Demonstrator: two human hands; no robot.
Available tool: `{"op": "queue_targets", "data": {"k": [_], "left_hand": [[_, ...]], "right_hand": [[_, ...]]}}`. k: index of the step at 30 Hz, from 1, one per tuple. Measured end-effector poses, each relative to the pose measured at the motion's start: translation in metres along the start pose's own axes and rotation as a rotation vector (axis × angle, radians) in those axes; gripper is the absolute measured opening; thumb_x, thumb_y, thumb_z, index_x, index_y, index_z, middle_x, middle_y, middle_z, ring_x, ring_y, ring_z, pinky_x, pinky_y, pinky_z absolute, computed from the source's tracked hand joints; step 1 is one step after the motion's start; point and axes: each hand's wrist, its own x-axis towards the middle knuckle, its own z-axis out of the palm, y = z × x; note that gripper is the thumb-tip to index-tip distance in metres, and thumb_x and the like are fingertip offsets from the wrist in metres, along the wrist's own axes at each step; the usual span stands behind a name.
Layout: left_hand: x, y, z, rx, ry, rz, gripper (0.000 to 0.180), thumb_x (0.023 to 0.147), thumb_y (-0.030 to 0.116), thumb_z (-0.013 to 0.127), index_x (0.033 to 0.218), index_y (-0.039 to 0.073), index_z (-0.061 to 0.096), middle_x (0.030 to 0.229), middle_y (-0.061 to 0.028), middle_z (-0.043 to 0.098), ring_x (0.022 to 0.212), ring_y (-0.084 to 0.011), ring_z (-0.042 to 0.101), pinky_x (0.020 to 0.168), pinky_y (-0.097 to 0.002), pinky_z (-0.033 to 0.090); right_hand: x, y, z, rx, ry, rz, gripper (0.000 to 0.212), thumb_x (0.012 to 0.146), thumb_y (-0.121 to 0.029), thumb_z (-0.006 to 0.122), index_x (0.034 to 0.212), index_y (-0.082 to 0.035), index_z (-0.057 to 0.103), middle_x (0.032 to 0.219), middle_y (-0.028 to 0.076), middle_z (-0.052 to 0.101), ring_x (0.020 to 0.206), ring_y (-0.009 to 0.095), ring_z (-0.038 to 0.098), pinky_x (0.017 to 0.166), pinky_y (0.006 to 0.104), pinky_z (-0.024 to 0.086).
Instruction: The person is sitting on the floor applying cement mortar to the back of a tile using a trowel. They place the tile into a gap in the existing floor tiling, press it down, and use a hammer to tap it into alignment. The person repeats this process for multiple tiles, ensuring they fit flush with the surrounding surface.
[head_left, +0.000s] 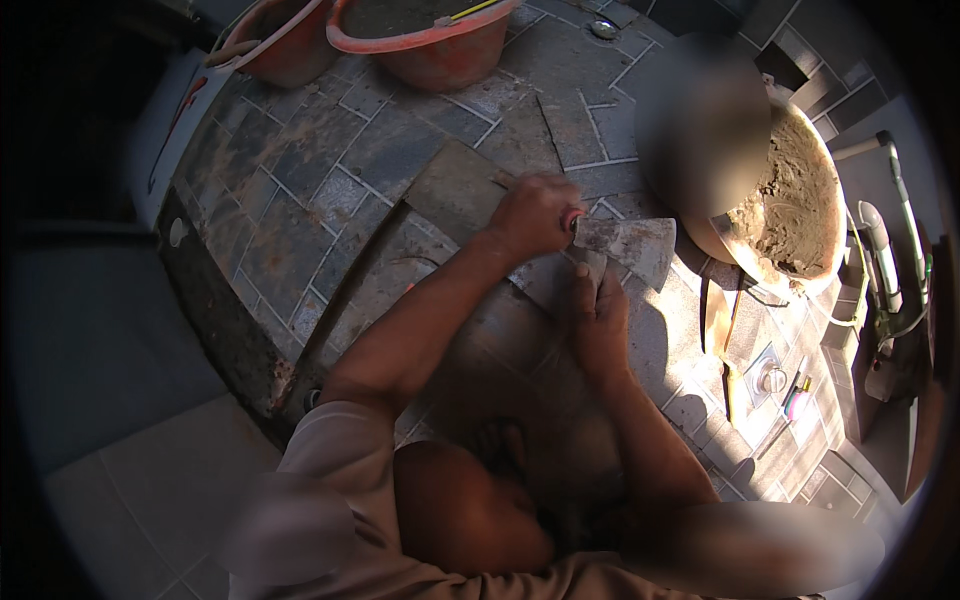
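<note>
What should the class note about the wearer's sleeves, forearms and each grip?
The left sleeve is short, loose and pale beige. The left forearm and right forearm are bare, no watch visible. The left grip and right grip are ungloved. The right sleeve is unclear.

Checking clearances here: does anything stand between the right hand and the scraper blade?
Yes: a small grey piece, kind unclear, at the fingers of the right hand, on the side facing the scraper blade.
</note>
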Motion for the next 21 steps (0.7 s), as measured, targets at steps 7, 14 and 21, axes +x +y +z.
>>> {"op": "queue_targets", "data": {"k": [7, 14, 21], "left_hand": [[-0.01, -0.013, 0.0, 0.048, -0.013, 0.114, 0.01, 0.077, 0.013, 0.076, 0.077, 0.009, 0.067, 0.084, -0.0129, 0.069, 0.086, -0.0363, 0.069, 0.079, -0.0499, 0.054], [-0.01, -0.026, -0.008, 0.03, 0.008, 0.107, 0.008, 0.08, 0.011, 0.075, 0.084, 0.007, 0.069, 0.084, -0.0142, 0.067, 0.084, -0.0391, 0.067, 0.075, -0.05, 0.054], [-0.003, -0.035, -0.019, -0.022, -0.02, 0.053, 0.009, 0.083, 0.013, 0.075, 0.084, 0.006, 0.069, 0.086, -0.016, 0.069, 0.087, -0.0403, 0.068, 0.077, -0.0508, 0.054]], "right_hand": [[-0.007, 0.005, 0.002, 0.026, -0.091, 0.041, 0.033, 0.11, -0.029, 0.053, 0.113, 0.003, 0.061, 0.084, 0.016, 0.068, 0.073, 0.024, 0.064, 0.068, 0.0416, 0.051], [0.001, 0.012, 0.014, -0.1, -0.145, -0.038, 0.035, 0.109, -0.031, 0.055, 0.112, 0.004, 0.061, 0.085, 0.019, 0.069, 0.075, 0.029, 0.065, 0.071, 0.0447, 0.051], [0.003, 0.007, 0.025, -0.163, -0.107, 0.016, 0.034, 0.109, -0.029, 0.055, 0.111, 0.004, 0.062, 0.086, 0.022, 0.069, 0.079, 0.037, 0.067, 0.075, 0.0467, 0.051]]}}
